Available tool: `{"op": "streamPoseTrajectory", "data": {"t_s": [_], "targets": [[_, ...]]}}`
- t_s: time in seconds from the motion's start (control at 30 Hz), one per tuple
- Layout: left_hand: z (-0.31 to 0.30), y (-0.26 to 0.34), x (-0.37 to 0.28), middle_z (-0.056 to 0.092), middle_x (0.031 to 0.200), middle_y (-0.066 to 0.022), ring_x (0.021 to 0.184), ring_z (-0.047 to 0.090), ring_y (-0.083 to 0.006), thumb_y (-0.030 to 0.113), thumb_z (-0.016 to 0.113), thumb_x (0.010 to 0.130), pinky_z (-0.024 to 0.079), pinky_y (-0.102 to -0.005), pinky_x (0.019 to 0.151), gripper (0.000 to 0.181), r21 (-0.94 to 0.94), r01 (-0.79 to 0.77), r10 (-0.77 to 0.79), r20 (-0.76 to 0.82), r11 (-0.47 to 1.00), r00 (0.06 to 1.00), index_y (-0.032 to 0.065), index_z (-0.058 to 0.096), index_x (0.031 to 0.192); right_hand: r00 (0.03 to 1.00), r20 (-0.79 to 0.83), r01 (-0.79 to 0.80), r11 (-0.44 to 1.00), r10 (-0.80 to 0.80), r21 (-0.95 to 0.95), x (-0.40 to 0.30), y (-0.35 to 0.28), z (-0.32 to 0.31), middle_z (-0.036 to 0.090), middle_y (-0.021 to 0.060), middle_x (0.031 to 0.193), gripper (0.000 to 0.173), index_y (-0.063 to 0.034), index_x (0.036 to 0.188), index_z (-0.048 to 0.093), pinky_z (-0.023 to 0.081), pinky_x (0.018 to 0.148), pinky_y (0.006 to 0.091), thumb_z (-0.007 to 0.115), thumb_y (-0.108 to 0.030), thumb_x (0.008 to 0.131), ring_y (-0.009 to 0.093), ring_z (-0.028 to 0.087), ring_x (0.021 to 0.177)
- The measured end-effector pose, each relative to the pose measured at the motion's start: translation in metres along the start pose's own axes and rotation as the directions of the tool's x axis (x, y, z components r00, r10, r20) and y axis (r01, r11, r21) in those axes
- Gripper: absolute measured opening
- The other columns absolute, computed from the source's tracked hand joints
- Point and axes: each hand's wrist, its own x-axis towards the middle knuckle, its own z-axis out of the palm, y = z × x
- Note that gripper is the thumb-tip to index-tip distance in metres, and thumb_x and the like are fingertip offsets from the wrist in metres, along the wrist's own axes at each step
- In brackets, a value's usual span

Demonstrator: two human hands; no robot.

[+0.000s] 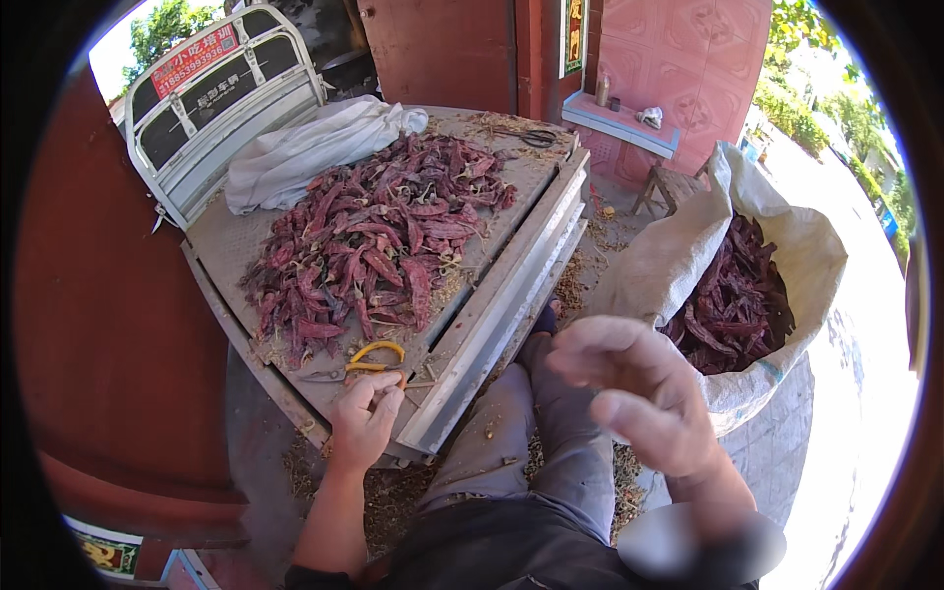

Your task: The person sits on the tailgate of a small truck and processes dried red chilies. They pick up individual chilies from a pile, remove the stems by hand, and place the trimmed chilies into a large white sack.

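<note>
My left hand (366, 422) is at the near corner of a flat metal truck bed (243, 236), thumb and forefinger pinched together. Whether something small sits between them is unclear. It partly covers the handle of a pair of scissors (365, 366) with yellow-orange grips. Beyond it lies a broad heap of dried red chili peppers (383, 236). My right hand (649, 391), blurred, hovers over my right leg with its fingers curled and apart, nothing in it. Close to its right stands a white woven sack (800, 273), rim rolled open, with dried chili peppers (730, 310) inside.
A crumpled white woven sack (310, 155) lies behind the heap. Dark-handled scissors (538, 138) rest at the bed's far right corner. The bed's raised side edge (509, 287) runs beside my legs. A small wooden stool (667, 188) and a tiled ledge (623, 124) stand farther back.
</note>
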Motion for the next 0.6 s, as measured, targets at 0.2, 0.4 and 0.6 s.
{"op": "streamPoseTrajectory", "data": {"t_s": [0.2, 0.4, 0.6], "targets": [[-0.075, -0.027, 0.047, 0.069, 0.111, -0.016, 0.097, 0.069, -0.0295, 0.0, 0.07, 0.09, 0.056, -0.0378, 0.087, 0.026, 0.643, -0.089, 0.249, -0.163, 0.761, 0.955, -0.0022, 0.073, 0.116, 0.859, 0.508, -0.18, 0.964, 0.057, 0.196, 0.025, -0.085, 0.129, 0.066, 0.0174, 0.116, 0.05, 0.0057, 0.138, 0.057, 0.053, 0.098, 0.041, 0.071, -0.007, 0.092, 0.029, 0.068, 0.102], [-0.084, -0.064, 0.099, 0.063, 0.139, -0.0133, 0.131, 0.058, -0.0335, 0.008, 0.075, 0.085, 0.047, -0.0469, 0.111, 0.043, 0.912, -0.07, 0.205, -0.016, 0.404, 0.979, 0.0088, 0.071, 0.127, 0.874, 0.353, 0.286, 0.941, -0.333, 0.18, 0.009, -0.08, 0.13, 0.065, 0.0183, 0.119, 0.061, 0.0037, 0.143, 0.052, 0.055, 0.092, 0.0424, 0.078, -0.002, 0.088, 0.033, 0.067, 0.105], [-0.12, -0.082, 0.094, 0.073, 0.115, -0.0107, 0.113, 0.066, -0.0334, 0.01, 0.073, 0.089, 0.051, -0.0463, 0.099, 0.026, 0.898, -0.096, 0.27, -0.027, 0.43, 0.963, 0.0086, 0.076, 0.115, 0.88, 0.348, 0.257, 0.941, -0.323, 0.222, 0.018, -0.07, 0.14, 0.065, 0.0168, 0.116, 0.055, 0.0076, 0.137, 0.057, 0.057, 0.091, 0.0405, 0.081, -0.012, 0.091, 0.032, 0.067, 0.108]]}}
